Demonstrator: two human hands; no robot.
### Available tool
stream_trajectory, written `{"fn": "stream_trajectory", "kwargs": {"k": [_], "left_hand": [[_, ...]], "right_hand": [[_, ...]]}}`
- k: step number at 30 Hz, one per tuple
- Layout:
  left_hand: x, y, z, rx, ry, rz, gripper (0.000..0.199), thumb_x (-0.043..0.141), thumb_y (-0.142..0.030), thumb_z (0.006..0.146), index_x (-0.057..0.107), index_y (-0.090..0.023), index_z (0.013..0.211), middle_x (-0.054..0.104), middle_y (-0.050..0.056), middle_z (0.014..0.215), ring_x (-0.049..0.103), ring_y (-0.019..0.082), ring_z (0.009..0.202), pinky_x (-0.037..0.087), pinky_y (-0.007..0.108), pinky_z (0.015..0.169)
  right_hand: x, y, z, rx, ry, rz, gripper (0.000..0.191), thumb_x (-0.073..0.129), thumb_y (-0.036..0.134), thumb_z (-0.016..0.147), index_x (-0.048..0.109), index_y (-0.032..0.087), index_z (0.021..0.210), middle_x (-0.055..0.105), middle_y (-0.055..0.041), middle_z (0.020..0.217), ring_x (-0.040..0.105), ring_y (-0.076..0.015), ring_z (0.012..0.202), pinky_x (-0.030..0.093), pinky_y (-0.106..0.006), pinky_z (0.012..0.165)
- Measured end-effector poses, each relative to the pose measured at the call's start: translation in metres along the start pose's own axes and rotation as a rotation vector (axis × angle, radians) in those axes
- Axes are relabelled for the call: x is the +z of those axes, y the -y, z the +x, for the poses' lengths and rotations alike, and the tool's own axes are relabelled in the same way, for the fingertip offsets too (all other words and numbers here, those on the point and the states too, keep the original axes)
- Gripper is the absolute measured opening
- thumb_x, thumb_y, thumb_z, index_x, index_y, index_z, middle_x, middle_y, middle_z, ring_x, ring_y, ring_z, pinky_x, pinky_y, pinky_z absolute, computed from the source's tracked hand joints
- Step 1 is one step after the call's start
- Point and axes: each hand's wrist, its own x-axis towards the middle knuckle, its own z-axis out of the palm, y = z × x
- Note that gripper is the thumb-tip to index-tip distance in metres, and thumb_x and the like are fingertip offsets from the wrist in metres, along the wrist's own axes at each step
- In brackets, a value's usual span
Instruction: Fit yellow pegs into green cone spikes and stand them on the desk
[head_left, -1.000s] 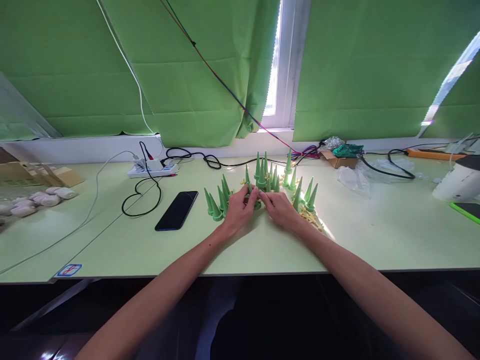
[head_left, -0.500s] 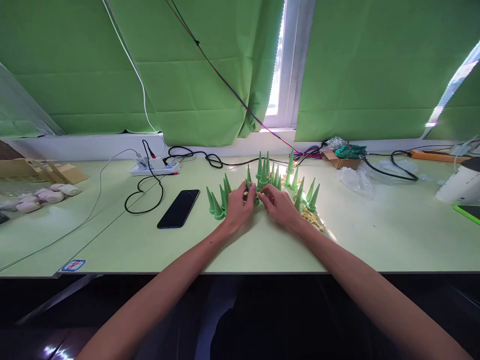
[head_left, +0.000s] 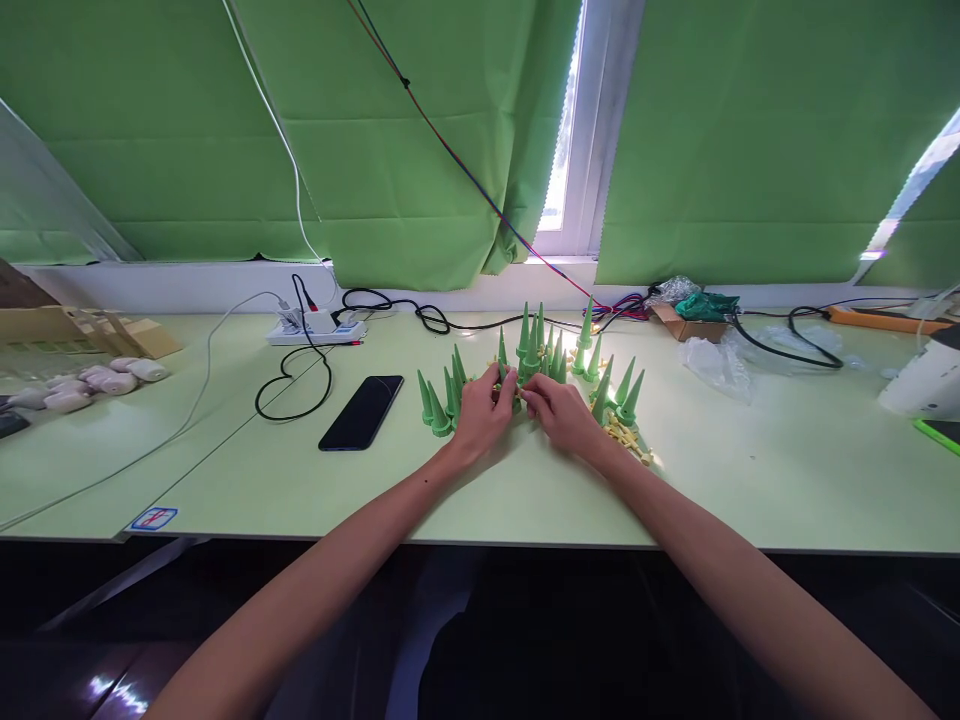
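Several green pointed cones point(head_left: 530, 350) with wider round bases stand upright around my hands. My left hand point(head_left: 484, 405) is closed on a green cone point(head_left: 502, 348), whose tip rises above the fingers; the grip hides most of it. Close by, my right hand point(head_left: 559, 405) pinches what looks like a small pale yellow piece between thumb and forefinger, held against the left fingertips. Exactly how the two parts meet is hidden. A loose pile of small yellow pieces point(head_left: 628, 438) lies by my right wrist, beside more green cones point(head_left: 631, 398).
A black phone point(head_left: 361, 413) lies left of the cones. Behind it are a white power strip point(head_left: 315, 330) and looping black cables. Clear plastic bags point(head_left: 716, 368) and a small cardboard box point(head_left: 690, 322) sit at the back right. White rolled items point(head_left: 109, 380) lie far left.
The whole view has shifted slightly to one side. Both hands keep nearly the same pose, fingertips together at the same spot among the cones.
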Motion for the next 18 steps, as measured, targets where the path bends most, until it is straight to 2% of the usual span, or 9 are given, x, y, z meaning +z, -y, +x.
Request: {"fn": "stream_trajectory", "kwargs": {"k": [10,18], "left_hand": [[0.001,0.001,-0.001,0.036,0.036,-0.029,0.034,0.046,-0.048,0.096,0.057,-0.018,0.083,0.061,0.002,0.071,0.054,0.012,0.058,0.039,0.024,0.054],[-0.001,-0.001,-0.002,0.041,0.071,-0.017,0.034,0.045,-0.047,0.097,0.056,-0.018,0.083,0.060,0.001,0.070,0.045,0.009,0.051,0.035,0.024,0.050]], "right_hand": [[0.003,-0.012,-0.002,-0.037,0.020,-0.207,0.033,0.036,0.032,0.102,0.043,0.022,0.071,0.053,-0.0006,0.063,0.044,-0.0141,0.055,0.030,-0.028,0.057],[0.002,-0.004,-0.002,0.025,0.048,-0.186,0.046,0.030,0.036,0.104,0.036,0.022,0.061,0.048,-0.0003,0.055,0.038,-0.0132,0.051,0.027,-0.030,0.056]]}}
